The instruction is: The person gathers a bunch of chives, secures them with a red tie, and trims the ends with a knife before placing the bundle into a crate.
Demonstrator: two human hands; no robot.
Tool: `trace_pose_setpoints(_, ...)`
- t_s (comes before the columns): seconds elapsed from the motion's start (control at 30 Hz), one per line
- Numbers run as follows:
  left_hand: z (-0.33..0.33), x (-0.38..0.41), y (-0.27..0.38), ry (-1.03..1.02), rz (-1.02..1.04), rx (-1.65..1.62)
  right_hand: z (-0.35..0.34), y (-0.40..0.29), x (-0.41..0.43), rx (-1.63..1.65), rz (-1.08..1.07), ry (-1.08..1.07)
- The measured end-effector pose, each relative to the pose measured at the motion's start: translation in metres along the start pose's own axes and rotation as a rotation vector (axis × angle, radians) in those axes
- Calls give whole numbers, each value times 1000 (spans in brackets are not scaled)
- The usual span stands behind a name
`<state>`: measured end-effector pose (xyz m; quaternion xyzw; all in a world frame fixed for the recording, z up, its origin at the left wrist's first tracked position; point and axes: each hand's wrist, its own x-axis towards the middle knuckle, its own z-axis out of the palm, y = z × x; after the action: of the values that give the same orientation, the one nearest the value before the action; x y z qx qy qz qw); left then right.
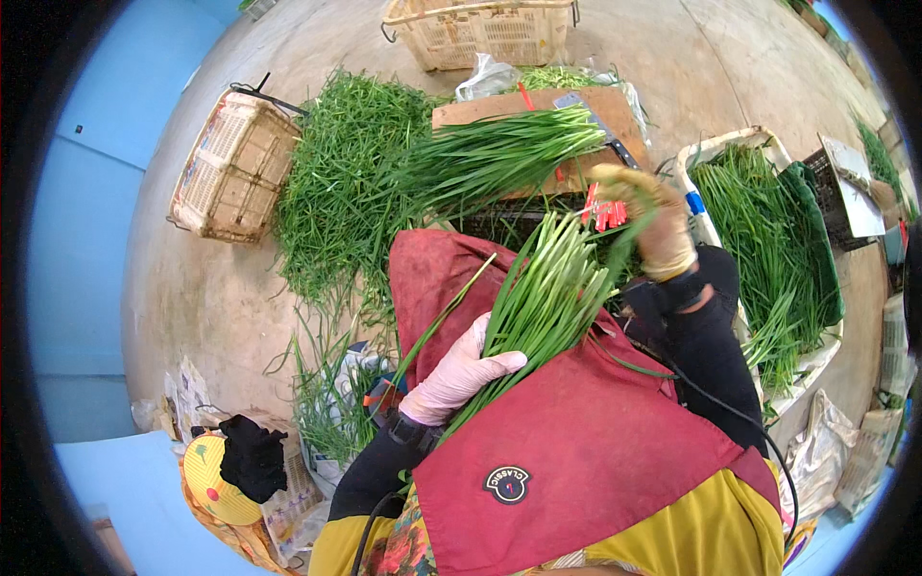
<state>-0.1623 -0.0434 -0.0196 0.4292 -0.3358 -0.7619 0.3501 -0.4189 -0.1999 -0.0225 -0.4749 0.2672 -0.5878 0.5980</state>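
Observation:
My left hand (464, 378), in a thin whitish glove, grips a bunch of garlic chives (551, 288) across my lap, on a dark red apron (562, 439). The pale stem ends point up and away from me. Beyond those ends is my right hand (645, 209), in a yellow-stained glove and blurred. Blurred green blades show beside its fingers, but whether they are held is unclear. Farther out, a larger pile of chives (504, 147) lies on a wooden board (461, 114), stems to the right. A knife (609, 133) rests by those stems, partly covered.
Loose green leaves (346, 180) are heaped left of the board, against a tipped crate (234, 165). At right stands a white crate (709, 223) full of chives. Red strips (605, 212) hang by the board's near edge. A large crate (482, 36) is beyond; a cable (735, 410) crosses my right side.

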Motion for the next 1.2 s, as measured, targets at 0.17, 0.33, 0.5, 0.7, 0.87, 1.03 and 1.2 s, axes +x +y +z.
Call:
trace_pose_setpoints(0.17,-1,6,1,-72,40,33,-84,-30,-4,-889,329,-97)
trace_pose_setpoints(0.33,4,6,3,-134,51,139,-5,-69,1,-1343,-179,-511)
trace_pose_setpoints(0.5,10,7,9,-178,42,111,60,-38,16,-1430,140,-1029)
trace_pose_setpoints(0.7,11,10,8,-158,61,126,34,-1,10,-1113,243,-806)
trace_pose_setpoints(0.87,4,12,8,-167,-28,61,-13,15,9,-1192,152,-240)
trace_pose_setpoints(1.03,-1,10,3,-122,32,35,-114,-13,-4,-1458,507,-279)
trace_pose_setpoints(1.2,-7,8,2,-42,-24,-91,-99,-40,-59,-1560,400,-656)
